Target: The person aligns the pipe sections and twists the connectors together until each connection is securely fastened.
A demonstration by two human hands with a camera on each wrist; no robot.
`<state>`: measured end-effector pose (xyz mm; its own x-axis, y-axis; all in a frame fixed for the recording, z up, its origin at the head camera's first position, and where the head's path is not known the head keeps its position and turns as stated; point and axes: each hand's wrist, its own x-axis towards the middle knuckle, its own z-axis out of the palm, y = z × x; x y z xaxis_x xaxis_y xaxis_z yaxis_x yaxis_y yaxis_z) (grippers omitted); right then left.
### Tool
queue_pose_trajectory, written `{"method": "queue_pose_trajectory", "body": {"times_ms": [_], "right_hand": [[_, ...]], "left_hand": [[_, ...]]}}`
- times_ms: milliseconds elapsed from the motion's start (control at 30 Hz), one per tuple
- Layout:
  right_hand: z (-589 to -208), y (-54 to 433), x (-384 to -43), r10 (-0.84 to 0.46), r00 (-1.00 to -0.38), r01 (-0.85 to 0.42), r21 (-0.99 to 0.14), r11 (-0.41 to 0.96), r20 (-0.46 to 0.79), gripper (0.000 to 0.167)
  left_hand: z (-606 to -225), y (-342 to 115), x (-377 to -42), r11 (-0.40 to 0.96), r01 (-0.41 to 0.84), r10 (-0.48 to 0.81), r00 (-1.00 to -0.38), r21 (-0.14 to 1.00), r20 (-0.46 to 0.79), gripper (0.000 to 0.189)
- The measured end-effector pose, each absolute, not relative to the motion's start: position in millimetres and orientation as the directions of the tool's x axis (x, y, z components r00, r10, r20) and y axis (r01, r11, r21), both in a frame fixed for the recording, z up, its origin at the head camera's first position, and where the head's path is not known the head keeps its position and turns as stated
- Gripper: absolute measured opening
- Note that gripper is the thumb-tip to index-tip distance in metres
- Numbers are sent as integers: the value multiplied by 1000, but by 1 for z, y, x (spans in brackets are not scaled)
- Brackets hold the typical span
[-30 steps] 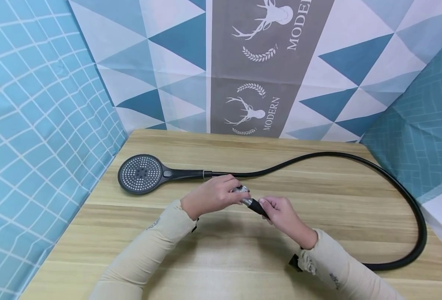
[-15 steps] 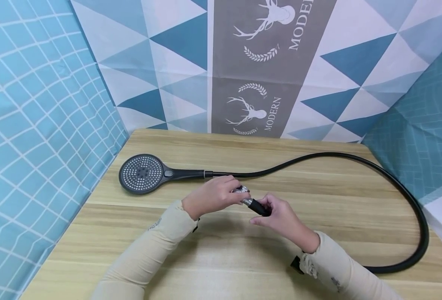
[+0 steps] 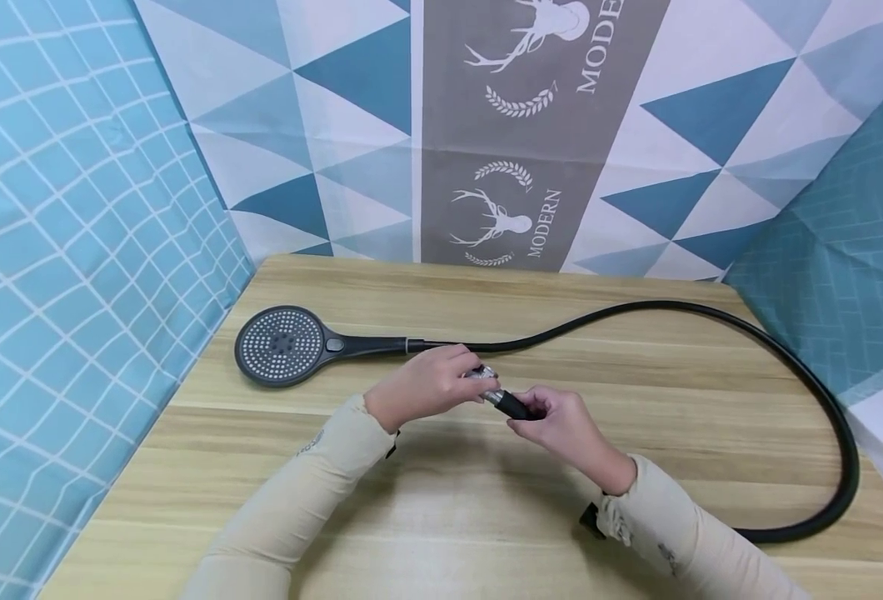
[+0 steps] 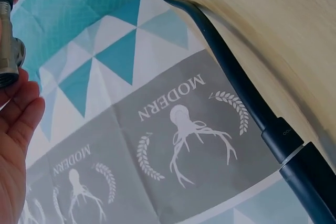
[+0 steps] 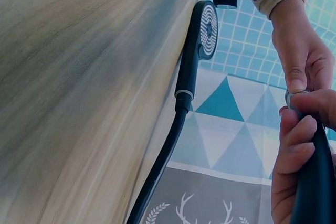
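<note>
wooden table (image 3: 441, 533) beneath | our left hand (image 3: 430, 383) pinches a metal fitting (image 4: 6, 51) | our right hand (image 3: 565, 425) clamps round the black hose end (image 3: 515, 407), presumably to align both

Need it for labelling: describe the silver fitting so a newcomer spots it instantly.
In the head view, find the wooden table; over its middle, the left hand and right hand nearly meet. The left pinches the silver fitting, beside the black hose end held by the right. Its shiny metal sets it apart from the long black hose and dark shower head.
</note>
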<state>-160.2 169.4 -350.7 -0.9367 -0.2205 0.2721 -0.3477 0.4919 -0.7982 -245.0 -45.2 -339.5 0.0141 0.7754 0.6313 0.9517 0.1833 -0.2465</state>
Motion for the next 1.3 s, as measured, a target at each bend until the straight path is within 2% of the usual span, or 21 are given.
{"method": "queue_pose_trajectory", "body": {"times_ms": [200,400,567,700,933,1100,1200,1300], "right_hand": [[-350,168,-165,-188,-939,-344,-779,524,288,15],[-349,166,-163,-211,-923,-385,-734,560,323,17],[-346,164,-158,-205,-897,-424,-633,648,391,22],[-346,163,-154,-192,-888,-426,-593,683,418,26],[-351,160,-152,-184,-883,-436,-608,664,433,22],[-355,159,-154,-171,-878,-448,-640,624,447,29],[-355,159,-155,-148,-885,-438,-683,585,441,27],[-357,160,-156,-155,-871,-465,-678,569,467,23]], "left_hand": [[-339,-45,-248,202,960,785,-39,-195,619,16],[-338,-46,-247,231,957,792,-81,-174,606,16],[-337,-44,-246,236,954,794,-82,-182,602,16],[-336,-43,-246,239,953,798,-83,-187,597,16],[-335,-42,-247,216,959,810,-71,-183,582,16],[-334,-42,-250,213,963,818,-84,-164,569,18],[-334,-43,-250,215,965,821,-95,-151,562,19],[-335,-44,-249,216,967,821,-102,-139,561,20]]}}
